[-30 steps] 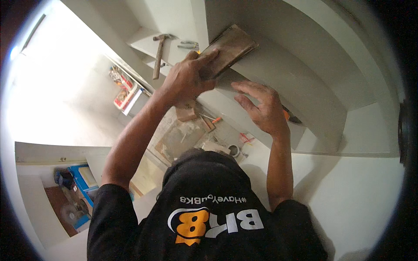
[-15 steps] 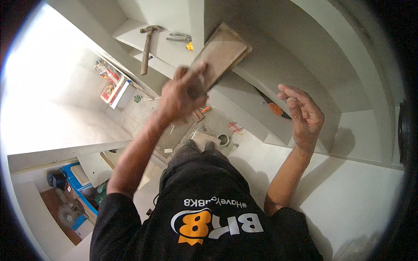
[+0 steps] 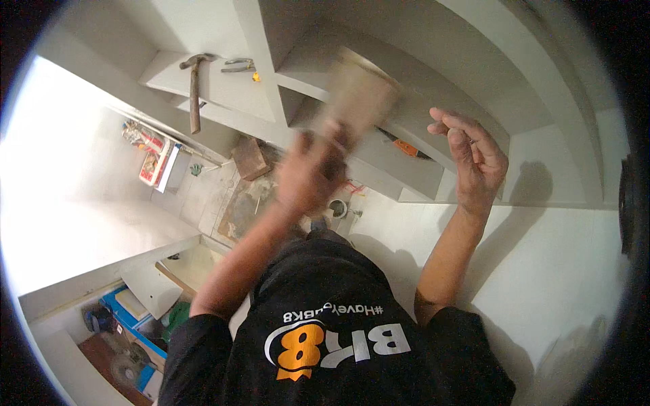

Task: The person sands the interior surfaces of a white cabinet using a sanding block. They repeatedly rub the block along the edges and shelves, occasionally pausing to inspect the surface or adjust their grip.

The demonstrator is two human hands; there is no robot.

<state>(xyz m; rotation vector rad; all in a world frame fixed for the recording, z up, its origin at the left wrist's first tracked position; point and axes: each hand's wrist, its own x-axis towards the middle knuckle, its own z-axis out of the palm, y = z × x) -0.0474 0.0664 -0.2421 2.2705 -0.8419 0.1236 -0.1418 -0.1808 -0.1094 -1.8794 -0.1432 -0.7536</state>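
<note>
My left hand is wrapped around a flat, rectangular, beige-brown sanding block. Both are smeared by motion, so the block's working face is not clear. It is in front of the grey-white shelving; I cannot tell whether it touches the panel. Raised at the right, my right hand holds nothing, its fingers loosely curled and apart. Nearest to that hand, an orange-handled tool with a dark blade lies in a shelf compartment.
On the left shelf lie a hammer, pliers and a small yellow item. Below are a brown box, a small bucket and red cord. A fan and blue container stand lower left.
My left hand has moved rightward and lower in the picture with the sanding block. The shelf tools have shifted left in view. My right hand stays raised in nearly the same pose.
</note>
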